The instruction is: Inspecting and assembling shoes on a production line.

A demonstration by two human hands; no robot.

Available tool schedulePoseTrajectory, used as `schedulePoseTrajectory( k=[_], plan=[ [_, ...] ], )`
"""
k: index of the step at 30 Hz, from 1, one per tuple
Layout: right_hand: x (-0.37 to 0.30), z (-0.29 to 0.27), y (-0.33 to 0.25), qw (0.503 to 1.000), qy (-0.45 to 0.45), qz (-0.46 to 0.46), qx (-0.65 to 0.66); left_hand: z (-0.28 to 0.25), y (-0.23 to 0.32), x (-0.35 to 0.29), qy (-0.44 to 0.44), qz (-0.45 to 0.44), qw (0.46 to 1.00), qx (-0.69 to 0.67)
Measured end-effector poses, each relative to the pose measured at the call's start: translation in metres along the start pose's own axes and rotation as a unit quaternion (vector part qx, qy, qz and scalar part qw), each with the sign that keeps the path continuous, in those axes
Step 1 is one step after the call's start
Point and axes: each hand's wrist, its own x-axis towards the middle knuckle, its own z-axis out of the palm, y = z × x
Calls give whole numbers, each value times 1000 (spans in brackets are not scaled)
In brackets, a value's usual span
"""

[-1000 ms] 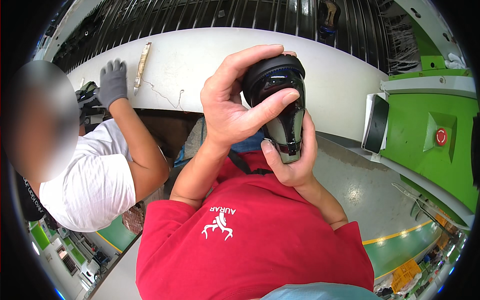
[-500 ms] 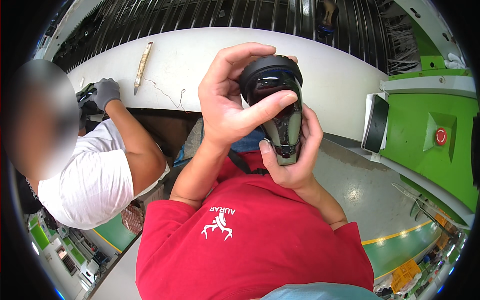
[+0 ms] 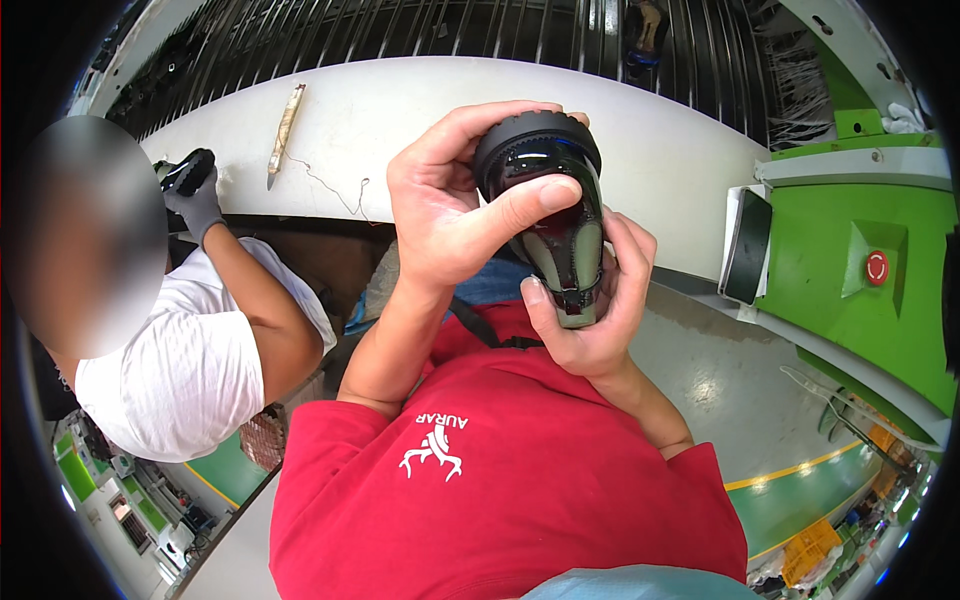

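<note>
Between my two hands is a glossy black shoe point(image 3: 573, 232), its toe pointing away from me. A thick ridged sole edge rims the toe, and grey-green shows inside the opening and at the heel end, where a thin strap crosses. My left hand point(image 3: 432, 205) wraps the toe end, fingers behind the sole edge and thumb lying over the upper. My right hand point(image 3: 595, 318) grips the heel end from below, thumb on one side and fingers on the other. The sole's underside is hidden.
A white worktop point(image 3: 420, 85) lies ahead, bearing a knife with a wrapped handle point(image 3: 285, 132) and a thin thread point(image 3: 325, 185). Dark metal rollers point(image 3: 400, 30) run behind it. On the left a co-worker's gloved hand point(image 3: 197, 200) holds a black shoe point(image 3: 188, 172). Green machine point(image 3: 825, 260) at right.
My hands and the shoe have shifted very slightly left, the grip unchanged. The co-worker's gloved hand has turned, and the black shoe in it now shows more.
</note>
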Motion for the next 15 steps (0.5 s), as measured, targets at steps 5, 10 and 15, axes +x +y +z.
schedulePoseTrajectory(
  k=[5,10,15],
  plan=[
    [2,-5,2,999,10,6,39,5,2,4,-4,25,1000,10],
    [14,-19,-3,995,-3,49,81,14,0,4,8,9,1000,25],
    [22,-37,2,934,23,215,283,14,-10,-15,17,0,999,30]
  ],
)
